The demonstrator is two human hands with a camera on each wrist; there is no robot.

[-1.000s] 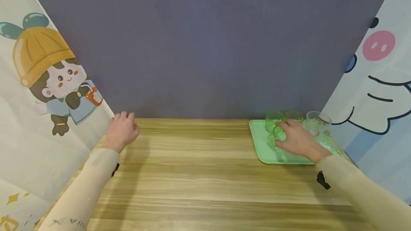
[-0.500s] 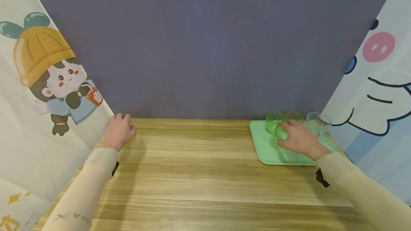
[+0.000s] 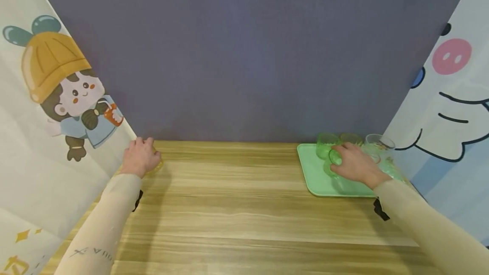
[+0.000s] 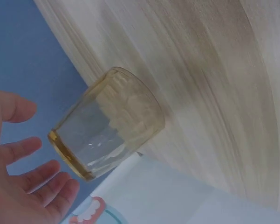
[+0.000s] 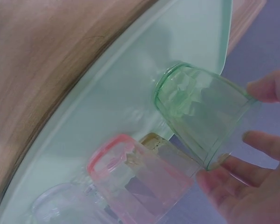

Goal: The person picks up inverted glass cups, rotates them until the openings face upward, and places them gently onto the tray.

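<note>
My left hand (image 3: 139,157) rests at the table's far left corner by the cartoon curtain. An amber glass (image 4: 109,123) stands on the wood just beside it. In the left wrist view the fingers (image 4: 25,149) are spread and apart from that glass. My right hand (image 3: 353,164) reaches over the green tray (image 3: 311,171) at the far right. It grips a green glass (image 5: 200,112), with the thumb on one side and the fingers (image 5: 214,179) on the other. The glass sits mouth toward the tray and tilted.
More glasses crowd the tray's far side: a pink-rimmed one (image 5: 130,179), a clear one (image 3: 378,142), another green one (image 3: 324,142) and an amber one (image 3: 351,138). The wooden table (image 3: 237,198) is walled by a grey backdrop and curtains left and right.
My left hand has slid slightly left, so the amber glass shows beside it. The right hand with the green glass has edged a little toward the tray's far side.
</note>
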